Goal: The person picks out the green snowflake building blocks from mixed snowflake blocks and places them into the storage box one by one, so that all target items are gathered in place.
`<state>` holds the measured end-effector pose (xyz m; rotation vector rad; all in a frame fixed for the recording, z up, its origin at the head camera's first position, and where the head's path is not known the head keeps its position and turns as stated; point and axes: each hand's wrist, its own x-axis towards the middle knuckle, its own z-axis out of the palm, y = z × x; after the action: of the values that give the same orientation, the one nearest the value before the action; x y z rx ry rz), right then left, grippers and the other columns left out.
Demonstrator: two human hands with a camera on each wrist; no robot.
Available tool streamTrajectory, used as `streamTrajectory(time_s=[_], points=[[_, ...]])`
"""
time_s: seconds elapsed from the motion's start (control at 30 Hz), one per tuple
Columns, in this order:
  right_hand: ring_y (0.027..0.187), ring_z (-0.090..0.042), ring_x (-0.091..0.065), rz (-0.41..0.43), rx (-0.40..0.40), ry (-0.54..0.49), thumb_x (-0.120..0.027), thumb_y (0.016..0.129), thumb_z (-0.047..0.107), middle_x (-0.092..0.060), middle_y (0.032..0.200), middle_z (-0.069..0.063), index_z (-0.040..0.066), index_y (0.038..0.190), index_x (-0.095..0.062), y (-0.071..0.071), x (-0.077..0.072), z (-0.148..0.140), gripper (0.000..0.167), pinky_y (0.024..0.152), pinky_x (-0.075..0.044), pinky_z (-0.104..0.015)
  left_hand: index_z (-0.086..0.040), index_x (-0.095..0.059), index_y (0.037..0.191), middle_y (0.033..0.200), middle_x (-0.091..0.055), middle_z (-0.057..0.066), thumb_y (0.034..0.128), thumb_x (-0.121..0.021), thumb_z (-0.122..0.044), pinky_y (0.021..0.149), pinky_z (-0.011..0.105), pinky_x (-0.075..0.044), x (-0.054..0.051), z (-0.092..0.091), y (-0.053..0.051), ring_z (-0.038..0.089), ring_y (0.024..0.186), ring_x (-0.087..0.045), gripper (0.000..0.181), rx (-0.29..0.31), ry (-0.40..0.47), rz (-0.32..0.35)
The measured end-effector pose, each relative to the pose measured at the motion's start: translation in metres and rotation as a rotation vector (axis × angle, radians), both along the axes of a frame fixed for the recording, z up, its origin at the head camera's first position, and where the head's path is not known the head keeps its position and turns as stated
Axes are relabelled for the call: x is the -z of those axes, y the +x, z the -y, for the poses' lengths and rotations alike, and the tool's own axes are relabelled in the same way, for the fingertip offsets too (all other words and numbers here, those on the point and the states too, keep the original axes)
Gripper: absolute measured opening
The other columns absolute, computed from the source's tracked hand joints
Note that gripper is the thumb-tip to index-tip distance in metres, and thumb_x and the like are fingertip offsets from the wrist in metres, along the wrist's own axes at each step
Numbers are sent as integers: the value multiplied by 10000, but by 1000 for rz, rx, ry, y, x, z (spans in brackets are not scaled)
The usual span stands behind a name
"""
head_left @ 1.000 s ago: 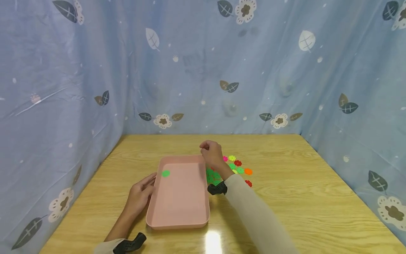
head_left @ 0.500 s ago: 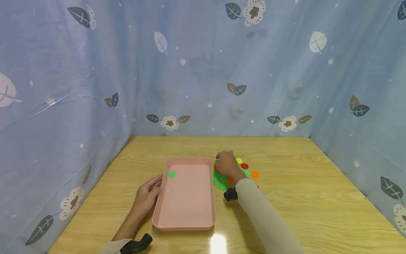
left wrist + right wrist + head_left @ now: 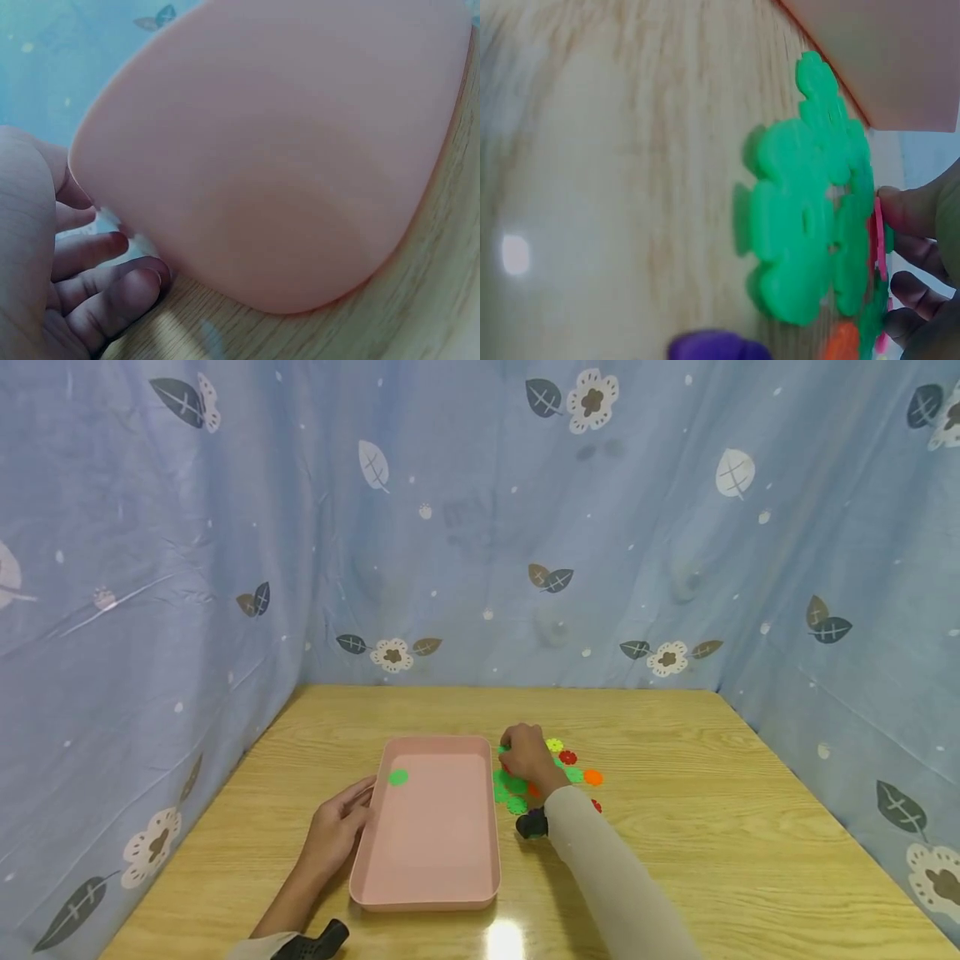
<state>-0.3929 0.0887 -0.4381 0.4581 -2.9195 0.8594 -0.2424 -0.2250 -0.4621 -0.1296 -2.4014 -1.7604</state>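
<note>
At the near edge of the table [image 3: 697, 835], a bright spot of light [image 3: 505, 939] shines on the wood. Close to it are two black wrist bands, one on the left wrist [image 3: 311, 945] and one on the right [image 3: 531, 824], and a pale sleeve [image 3: 611, 868] covers the right arm. Next comes the pink tray [image 3: 423, 843], which lies flat, its long side pointing away from the person. The left hand [image 3: 337, 828] is at the left wall of the tray; its fingers are relaxed and a little apart, and they touch the wall without clamping it. Inside the tray, near the left wall and toward the far end, lies one green disc [image 3: 398, 777].

To the right of the tray, a purple piece [image 3: 716, 349] lies on the near side of a group of green flower pieces [image 3: 791, 225]. The right hand [image 3: 528, 753] reaches down over these, its thumb at a thin pink piece [image 3: 880, 240]; whether the fingers pinch it, I cannot tell. Around this hand lie an orange disc [image 3: 593, 777], a red flower [image 3: 567, 757] and, farther, a yellow flower [image 3: 554, 745]. Behind everything hangs a blue curtain [image 3: 480, 527] with leaves and flowers.
</note>
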Motion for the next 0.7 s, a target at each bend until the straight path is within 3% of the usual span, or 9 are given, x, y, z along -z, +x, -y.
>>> streamTrajectory(time_s=[0.13, 0.33, 0.47, 0.7], points=[[1178, -396, -521, 14, 17, -16, -633, 899, 17, -668, 1195, -150, 23, 1131, -696, 0, 1, 1, 241, 912, -523, -464, -26, -516, 1468, 1436, -564, 217, 995, -533, -50, 925, 168, -486, 0, -1, 1, 340, 1353, -530, 474, 0, 6, -2], [844, -284, -551, 47, 39, -129, -616, 900, -8, -634, 1044, -149, 43, 1017, -628, 1, -5, 2, 129, 720, -497, -387, -20, -515, 1468, 1435, -563, 222, 994, -532, -49, 919, 161, -486, -3, 3, 2, 349, 1347, -534, 475, -6, 0, -7], [831, -272, -531, 79, 37, -235, -627, 915, 1, -621, 1013, -145, 31, 1027, -661, 1, -9, -2, 121, 714, -492, -379, -22, -512, 1469, 1435, -562, 225, 997, -533, -54, 926, 196, -505, -3, 2, 4, 355, 1346, -536, 473, -7, 10, -2], [909, -276, -606, 40, 62, -325, -705, 925, 58, -650, 1014, -124, 33, 1055, -694, 2, -16, -14, 133, 779, -531, -395, -17, -512, 1468, 1432, -564, 223, 990, -541, -48, 917, 185, -500, -2, -3, 4, 342, 1346, -537, 479, -7, 22, 6]])
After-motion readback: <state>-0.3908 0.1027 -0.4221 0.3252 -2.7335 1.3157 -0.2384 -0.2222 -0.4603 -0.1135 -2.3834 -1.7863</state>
